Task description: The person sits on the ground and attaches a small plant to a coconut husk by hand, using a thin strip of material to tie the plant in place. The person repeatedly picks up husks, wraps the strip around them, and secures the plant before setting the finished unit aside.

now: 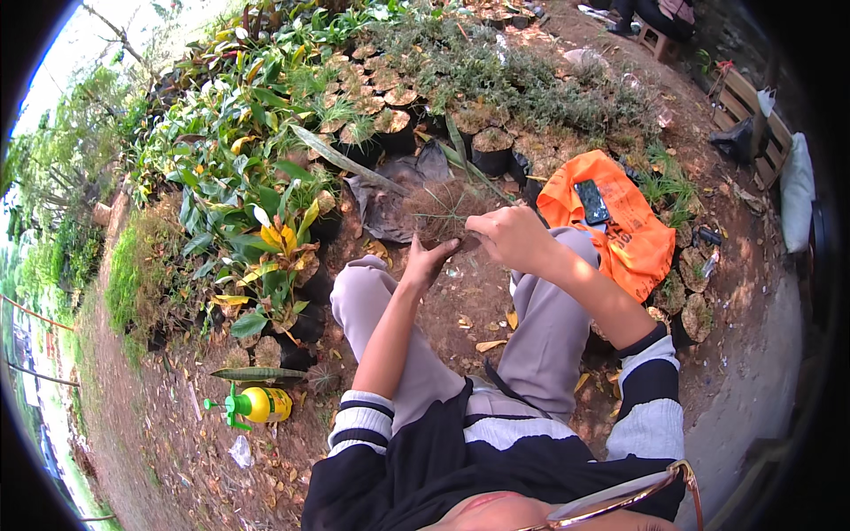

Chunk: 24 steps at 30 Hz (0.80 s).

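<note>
A ball of fine brown fibre [430, 222] with thin green grass-like leaves on top stands between my knees and the potted plants. My left hand [428, 259] holds it from the near side, its thumb along the lower edge. The curled fingers of my right hand [514, 235] meet the ball's right edge; whether anything thin is between them is too small to tell. Behind the ball, a crumpled black plastic sheet [382, 199] lies on the soil. Long snake plant leaves [348, 159] reach over the sheet from behind.
An orange bag [634, 229] with a phone [592, 201] on it lies by my right knee. A yellow spray bottle [267, 405] lies left, near a snake plant leaf [259, 374]. Potted leafy plants [265, 192] crowd ahead. A person [654, 16] sits at far right, near a wooden pallet [747, 119].
</note>
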Each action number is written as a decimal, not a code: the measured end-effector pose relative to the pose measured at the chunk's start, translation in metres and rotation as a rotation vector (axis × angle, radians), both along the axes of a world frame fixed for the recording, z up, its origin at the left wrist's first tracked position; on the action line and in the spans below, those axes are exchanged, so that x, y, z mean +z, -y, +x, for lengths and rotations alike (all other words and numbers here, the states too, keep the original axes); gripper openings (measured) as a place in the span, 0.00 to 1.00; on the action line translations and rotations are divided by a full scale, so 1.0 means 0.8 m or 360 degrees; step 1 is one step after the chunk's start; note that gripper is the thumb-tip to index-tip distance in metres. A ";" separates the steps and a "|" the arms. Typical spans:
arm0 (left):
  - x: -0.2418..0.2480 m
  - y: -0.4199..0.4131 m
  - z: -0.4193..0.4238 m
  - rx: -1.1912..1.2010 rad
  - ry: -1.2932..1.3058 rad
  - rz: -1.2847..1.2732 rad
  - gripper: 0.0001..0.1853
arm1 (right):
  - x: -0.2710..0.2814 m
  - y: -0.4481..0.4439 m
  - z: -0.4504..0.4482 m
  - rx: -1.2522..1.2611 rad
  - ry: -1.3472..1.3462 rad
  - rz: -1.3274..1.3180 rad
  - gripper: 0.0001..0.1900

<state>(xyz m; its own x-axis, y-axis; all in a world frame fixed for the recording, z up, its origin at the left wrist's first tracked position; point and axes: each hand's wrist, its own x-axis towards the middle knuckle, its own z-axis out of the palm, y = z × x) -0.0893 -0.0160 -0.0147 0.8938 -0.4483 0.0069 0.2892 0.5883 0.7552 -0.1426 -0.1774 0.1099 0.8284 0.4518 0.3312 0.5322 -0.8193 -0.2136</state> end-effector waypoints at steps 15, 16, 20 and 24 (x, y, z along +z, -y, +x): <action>0.014 0.000 -0.008 -0.0165 0.0059 0.0219 0.36 | 0.037 0.005 0.037 0.0053 0.0358 -0.0138 0.03; 0.015 -0.001 -0.009 -0.0181 0.0050 0.0199 0.36 | 0.033 0.008 0.043 0.0032 0.0361 -0.0104 0.03; 0.013 -0.004 -0.009 -0.0172 -0.0035 0.0052 0.37 | 0.014 0.014 0.056 -0.0023 0.0324 0.0043 0.03; 0.014 -0.009 -0.007 -0.0200 -0.0011 0.0141 0.38 | 0.012 0.008 0.055 -0.0025 0.0291 0.0064 0.05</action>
<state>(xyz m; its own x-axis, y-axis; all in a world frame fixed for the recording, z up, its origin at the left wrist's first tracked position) -0.0951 -0.0089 -0.0032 0.8305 -0.5553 -0.0437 0.3618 0.4782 0.8002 -0.0988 -0.1836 0.1198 0.7597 0.4226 0.4942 0.5522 -0.8206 -0.1472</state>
